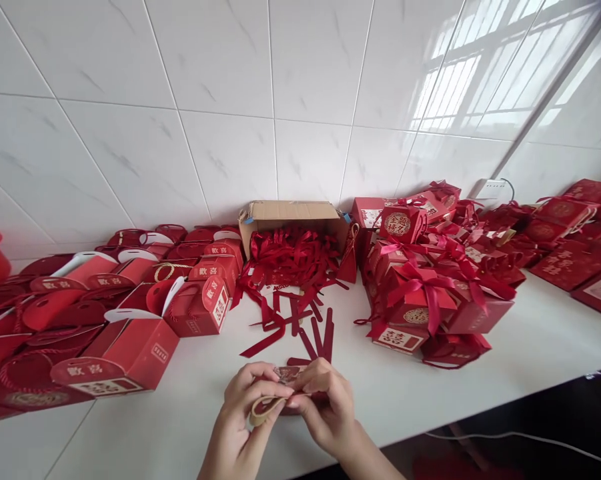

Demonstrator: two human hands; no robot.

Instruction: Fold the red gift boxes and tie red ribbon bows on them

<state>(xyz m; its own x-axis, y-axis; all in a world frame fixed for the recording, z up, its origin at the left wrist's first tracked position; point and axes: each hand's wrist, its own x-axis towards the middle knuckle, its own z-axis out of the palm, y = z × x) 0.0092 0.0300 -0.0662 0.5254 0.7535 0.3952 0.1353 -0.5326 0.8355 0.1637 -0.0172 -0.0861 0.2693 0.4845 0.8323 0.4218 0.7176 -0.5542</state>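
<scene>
Near the table's front edge, my left hand (pixel 250 413) has its fingers wrapped round a small red box (pixel 289 375) with a tan looped strap (pixel 264 410) at its side. My right hand (pixel 325 407) pinches the same box from the other side, its thumb close to the left fingertips. Both hands cover much of the box. Just beyond them lie several dark red strips (pixel 319 339) and a loose red ribbon (pixel 264 339).
An open cardboard box (pixel 294 211) full of red ribbons stands against the tiled wall. Red gift boxes (pixel 130 353) fill the left side, and ribbon-tied boxes (pixel 420 297) are piled at the right. A white power strip (pixel 490 189) sits by the wall.
</scene>
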